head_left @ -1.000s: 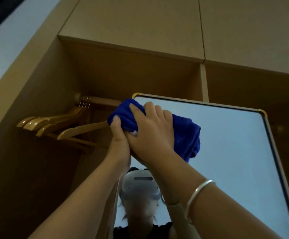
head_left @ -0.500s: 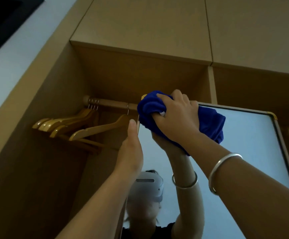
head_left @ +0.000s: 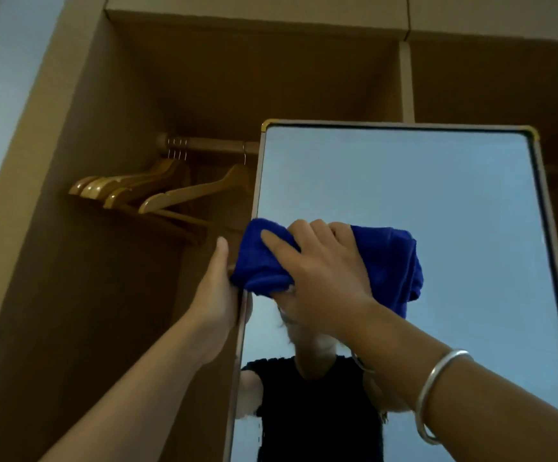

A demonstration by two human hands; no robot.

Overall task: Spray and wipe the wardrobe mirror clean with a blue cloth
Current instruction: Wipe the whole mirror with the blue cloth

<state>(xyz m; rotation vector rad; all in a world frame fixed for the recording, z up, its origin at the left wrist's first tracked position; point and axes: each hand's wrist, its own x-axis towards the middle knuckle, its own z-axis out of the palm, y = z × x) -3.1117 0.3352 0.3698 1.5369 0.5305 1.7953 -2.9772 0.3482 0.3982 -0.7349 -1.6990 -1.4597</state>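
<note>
The wardrobe mirror [head_left: 404, 201] stands upright in a thin frame with gold corner pieces, its glass taking up the right half of the view. Against the glass, close to the mirror's left edge and about halfway down the visible pane, the right hand [head_left: 321, 275] presses a bunched blue cloth [head_left: 391, 261]; the fingers [head_left: 281, 245] lie spread and slightly bent over the cloth, the thumb stretched toward the mirror's left edge, and folds of cloth bulge out on both sides of the hand. A silver bangle [head_left: 437, 391] circles the right wrist. The left hand [head_left: 215, 295] grips the mirror's left frame just beside the cloth, thumb pointing up along the outer side of the frame, the other fingers wrapped round the edge and hidden. Low in the mirror, below the cloth, shows a reflection of a person in a black top. Left of the mirror, inside the open wardrobe [head_left: 110, 295], wooden hangers [head_left: 157, 191] hang from a rail [head_left: 210, 145].
</note>
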